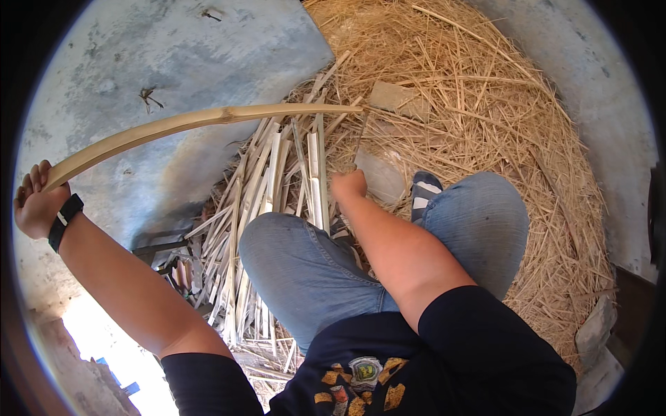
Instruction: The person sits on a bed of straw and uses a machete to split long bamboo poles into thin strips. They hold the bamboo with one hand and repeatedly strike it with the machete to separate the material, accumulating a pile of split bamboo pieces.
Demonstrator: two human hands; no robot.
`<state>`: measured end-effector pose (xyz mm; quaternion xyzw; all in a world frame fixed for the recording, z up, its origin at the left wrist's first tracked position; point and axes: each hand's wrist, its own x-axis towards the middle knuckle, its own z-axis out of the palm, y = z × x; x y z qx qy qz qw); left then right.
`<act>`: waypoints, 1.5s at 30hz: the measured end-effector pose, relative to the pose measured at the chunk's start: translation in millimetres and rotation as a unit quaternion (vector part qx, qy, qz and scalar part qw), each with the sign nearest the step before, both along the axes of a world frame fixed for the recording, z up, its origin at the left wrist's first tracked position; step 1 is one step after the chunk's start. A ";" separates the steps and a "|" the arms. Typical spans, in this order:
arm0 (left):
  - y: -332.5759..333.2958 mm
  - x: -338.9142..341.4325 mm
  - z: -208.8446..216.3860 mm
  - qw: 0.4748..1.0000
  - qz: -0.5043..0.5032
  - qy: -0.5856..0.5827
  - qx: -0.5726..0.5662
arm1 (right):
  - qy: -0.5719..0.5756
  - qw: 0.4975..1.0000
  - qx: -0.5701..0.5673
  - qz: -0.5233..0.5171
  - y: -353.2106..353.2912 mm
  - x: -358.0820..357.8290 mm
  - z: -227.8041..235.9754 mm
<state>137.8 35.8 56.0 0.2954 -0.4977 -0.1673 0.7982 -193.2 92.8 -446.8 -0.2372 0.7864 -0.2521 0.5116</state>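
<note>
At the far left, my left hand (43, 201) is closed round one end of a long split bamboo strip (223, 115). The strip has a node near its middle and looks curved in this picture. Its other end reaches to the middle, over the straw. Below that end my right hand (349, 186) grips the handle of what looks like a knife (360, 135), its thin dark blade seen nearly edge-on. The blade points away from me, and its tip is at or very near the bamboo's end; I cannot tell if they touch.
Several split bamboo strips (276, 170) lie in a pile left of my knees. Straw-like shavings (485, 104) cover the floor ahead and to the right, around a flat slab (399, 100). A bluish wall (180, 62) rises at the left; a stone (596, 323) lies at the right.
</note>
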 end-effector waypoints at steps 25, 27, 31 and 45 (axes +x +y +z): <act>19.9 10.1 0.3 0.997 -0.075 -0.019 0.000 | 0.081 0.944 -0.232 0.220 6.5 -5.9 30.2; 19.8 9.5 0.6 0.997 -0.074 -0.017 -0.001 | 0.060 0.959 -0.208 0.184 3.0 -8.7 21.1; 25.3 -24.0 -10.1 1.000 0.021 0.010 -0.008 | 0.031 0.983 -0.148 0.103 -15.1 -14.5 -20.4; 33.8 -93.5 -18.6 0.998 0.051 0.001 -0.025 | -0.130 0.941 -0.263 0.170 -39.8 0.2 75.3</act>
